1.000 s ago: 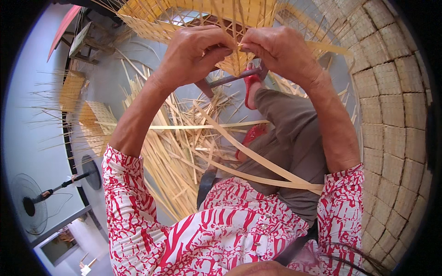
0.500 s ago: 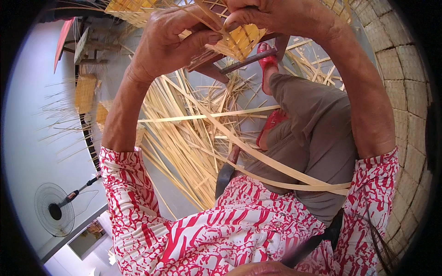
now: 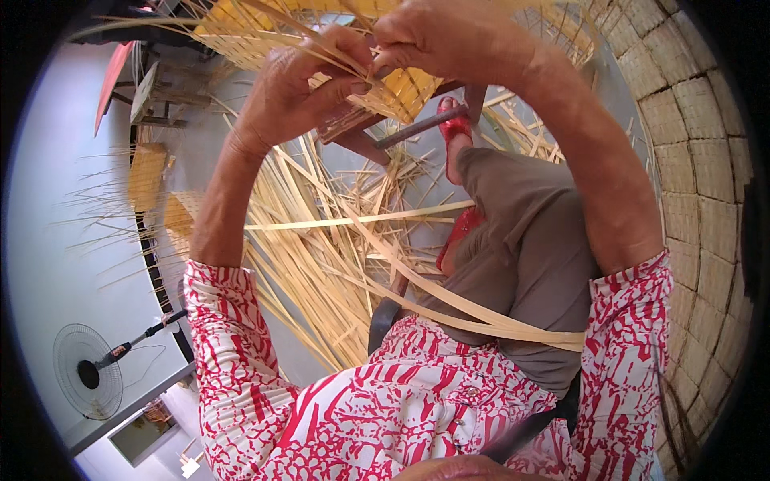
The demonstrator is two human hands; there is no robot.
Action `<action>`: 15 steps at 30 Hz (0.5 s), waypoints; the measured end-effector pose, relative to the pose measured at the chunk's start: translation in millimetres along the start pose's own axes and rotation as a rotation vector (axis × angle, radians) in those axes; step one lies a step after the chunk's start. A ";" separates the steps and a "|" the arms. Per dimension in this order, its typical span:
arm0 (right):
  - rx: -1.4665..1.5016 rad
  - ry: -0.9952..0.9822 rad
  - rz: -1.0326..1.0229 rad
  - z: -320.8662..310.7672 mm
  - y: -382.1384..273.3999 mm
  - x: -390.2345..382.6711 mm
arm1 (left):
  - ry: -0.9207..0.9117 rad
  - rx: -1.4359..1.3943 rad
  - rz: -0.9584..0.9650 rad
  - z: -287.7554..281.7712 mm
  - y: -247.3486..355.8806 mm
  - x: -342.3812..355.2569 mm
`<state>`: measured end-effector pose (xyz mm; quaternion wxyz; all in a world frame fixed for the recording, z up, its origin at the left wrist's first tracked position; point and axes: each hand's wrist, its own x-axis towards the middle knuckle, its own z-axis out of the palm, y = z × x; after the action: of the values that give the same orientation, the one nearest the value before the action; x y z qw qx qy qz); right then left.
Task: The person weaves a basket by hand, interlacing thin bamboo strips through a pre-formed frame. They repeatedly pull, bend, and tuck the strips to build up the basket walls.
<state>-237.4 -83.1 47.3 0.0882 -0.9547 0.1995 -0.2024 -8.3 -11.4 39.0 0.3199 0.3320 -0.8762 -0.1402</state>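
Near the top of the head view, my left hand (image 3: 293,96) pinches pale bamboo strips (image 3: 325,52) at the corner of a woven yellow bamboo basket (image 3: 409,96). Right beside it, my right hand (image 3: 445,48) has its fingers curled on the same strips, their tips partly hidden. The basket's corner points down toward me, and long loose strip ends lean out to the left. A dark wooden stand (image 3: 409,128) is under the basket. Flat strips (image 3: 481,321) lie across my crossed legs (image 3: 545,240), with red sandals (image 3: 455,124) on my feet.
A heap of loose strips (image 3: 297,248) covers the floor left of my legs. Woven pieces with spiky ends (image 3: 146,176), a wooden bench (image 3: 164,100) and a standing fan (image 3: 88,373) are along the left. A wall of square woven pieces (image 3: 690,200) runs down the right.
Both hands have shifted up, the right one further and turned more sideways over the basket. The strips that stood upright between my hands now lean to the left.
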 end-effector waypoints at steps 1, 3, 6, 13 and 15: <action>-0.045 0.052 -0.001 5.2 -3.3 3.4 | 0.041 0.002 -0.066 -1.1 -2.8 -8.0; -0.159 0.141 0.006 8.1 -9.3 7.7 | 0.142 -0.015 -0.177 0.3 0.7 -9.5; -0.194 0.121 0.040 21.8 -14.8 20.5 | 0.352 -0.011 -0.410 14.0 10.0 -12.2; -0.093 0.596 0.078 17.7 -20.1 12.1 | 0.556 0.057 -0.464 9.7 -13.0 -34.7; 0.109 0.500 0.323 31.5 -16.6 2.5 | 0.564 0.065 -0.446 9.7 -17.9 -36.9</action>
<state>-216.3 -66.3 23.9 0.1186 -0.8251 0.3531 -0.4248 15.4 0.5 6.3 0.4999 0.5506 -0.6636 -0.0816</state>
